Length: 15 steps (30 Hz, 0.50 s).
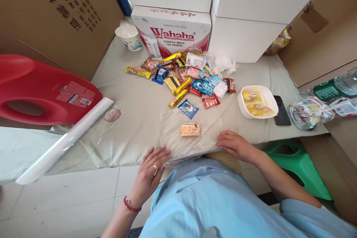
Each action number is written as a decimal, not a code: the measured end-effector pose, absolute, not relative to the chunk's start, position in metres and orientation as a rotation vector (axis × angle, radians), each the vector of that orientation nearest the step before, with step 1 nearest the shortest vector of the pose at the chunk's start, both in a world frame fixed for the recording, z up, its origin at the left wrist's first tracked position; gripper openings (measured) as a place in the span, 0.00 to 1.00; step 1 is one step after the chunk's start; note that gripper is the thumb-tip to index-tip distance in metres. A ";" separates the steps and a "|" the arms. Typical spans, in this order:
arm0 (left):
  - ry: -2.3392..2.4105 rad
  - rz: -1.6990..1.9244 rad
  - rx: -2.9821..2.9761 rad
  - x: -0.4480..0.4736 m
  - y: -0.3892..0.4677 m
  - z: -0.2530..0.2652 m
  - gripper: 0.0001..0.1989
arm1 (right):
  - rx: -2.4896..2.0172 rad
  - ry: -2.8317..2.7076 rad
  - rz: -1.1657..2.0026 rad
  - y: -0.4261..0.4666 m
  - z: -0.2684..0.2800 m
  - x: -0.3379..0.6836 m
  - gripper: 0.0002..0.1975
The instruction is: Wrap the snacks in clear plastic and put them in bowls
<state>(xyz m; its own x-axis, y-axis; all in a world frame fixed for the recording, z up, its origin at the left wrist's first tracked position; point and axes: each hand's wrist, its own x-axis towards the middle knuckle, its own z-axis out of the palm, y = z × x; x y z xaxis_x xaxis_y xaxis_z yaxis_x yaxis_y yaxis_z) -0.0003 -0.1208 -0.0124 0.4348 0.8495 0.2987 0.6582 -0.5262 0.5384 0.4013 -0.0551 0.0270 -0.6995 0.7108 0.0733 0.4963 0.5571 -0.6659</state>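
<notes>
A small packaged snack, tan and wrapped in clear plastic, lies on a sheet of clear plastic film near the table's front edge. At the film's front left corner rests my left hand, open, its fingers stretched out and lying on the edge. My right hand lies at the film's right side with fingers extended close together; its thumb is partly hidden. Neither hand touches the snack. Just beyond it are a blue snack packet and a red packet.
Behind lies a pile of wrapped snacks, before a Wahaha carton. To the right are a white container with yellow packets, a phone and a bottle. A white roll and red jug stand left.
</notes>
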 end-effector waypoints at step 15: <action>2.263 1.189 1.961 0.004 -0.027 0.009 0.11 | -1.707 -2.473 0.379 0.058 0.047 0.370 0.14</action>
